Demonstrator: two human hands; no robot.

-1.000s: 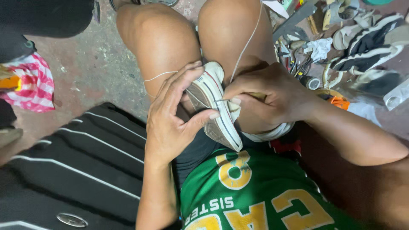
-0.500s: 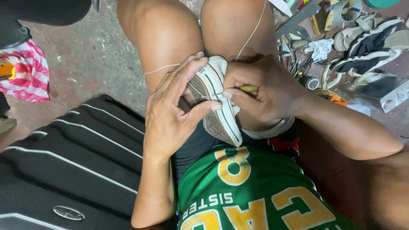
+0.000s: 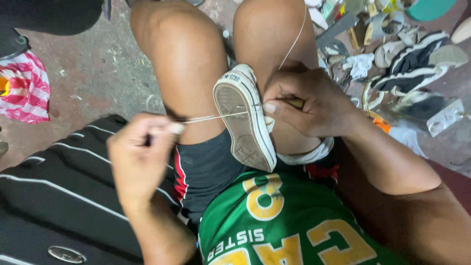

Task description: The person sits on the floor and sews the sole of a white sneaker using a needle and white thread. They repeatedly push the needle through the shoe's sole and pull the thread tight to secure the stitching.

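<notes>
Sneaker (image 3: 244,120) wedged sole-up between bare knees, pale worn sole facing the camera, toe cap pointing away. Left hand (image 3: 140,157) off to the side over the thigh, fingers (image 3: 169,128) pinched on a taut pale thread (image 3: 216,117) running straight across to the sole's edge. Right hand (image 3: 309,105) pressed against the shoe's far side, fingers curled tight around a small yellowish tool handle (image 3: 296,103), thumb tip just beside the sole rim. Second strand of thread (image 3: 293,41) rising from that hand up across the knee. Green jersey (image 3: 274,221) with yellow lettering and dark shorts (image 3: 206,167) below. Black striped bag (image 3: 54,196) at the near left, red-and-white checked cloth (image 3: 27,91) on the concrete floor (image 3: 93,73), heap of shoes and loose soles (image 3: 412,59) at the upper right.
</notes>
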